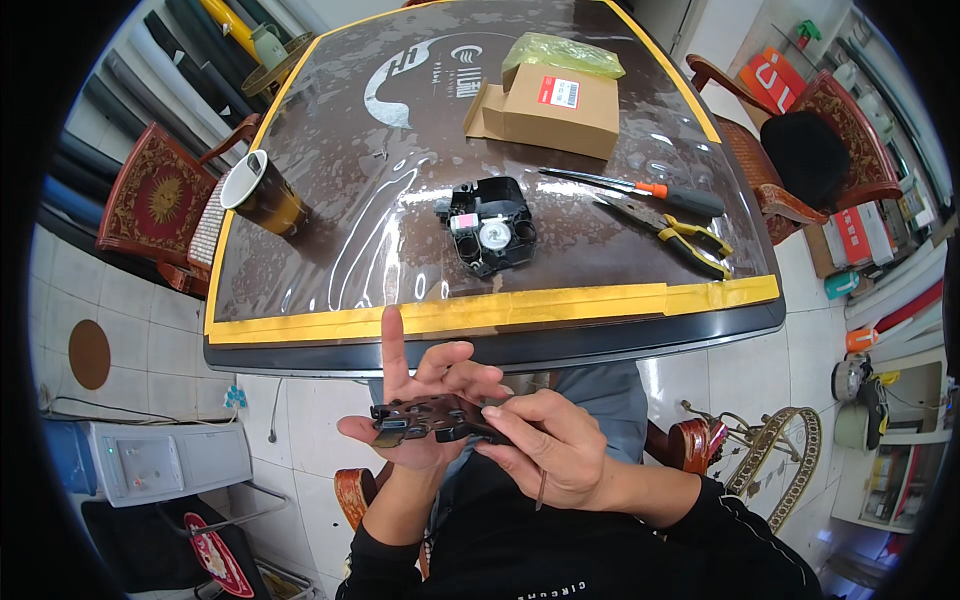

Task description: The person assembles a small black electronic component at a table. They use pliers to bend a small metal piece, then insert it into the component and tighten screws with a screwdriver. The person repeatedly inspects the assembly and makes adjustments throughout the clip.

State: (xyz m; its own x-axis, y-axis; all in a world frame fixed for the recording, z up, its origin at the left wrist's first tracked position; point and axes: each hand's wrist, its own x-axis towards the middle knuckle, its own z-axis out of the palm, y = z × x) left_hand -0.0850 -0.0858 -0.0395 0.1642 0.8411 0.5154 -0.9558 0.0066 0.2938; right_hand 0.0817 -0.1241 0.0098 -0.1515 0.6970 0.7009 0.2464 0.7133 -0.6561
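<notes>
Above my lap, just in front of the table edge, my left hand cradles a flat black plastic part. Its index finger points away, and the thumb lies along the part's left end. My right hand pinches the right end of the same part. A thin metal shaft sticks out below the right fingers; the rest of it is hidden. On the table beyond, a black mechanical housing with a round white piece in it lies apart from both hands.
To the right lie a screwdriver with an orange collar and yellow-black pliers. Behind is an opened cardboard box with a plastic bag. A paper cup stands left. Yellow tape lines the table's near edge.
</notes>
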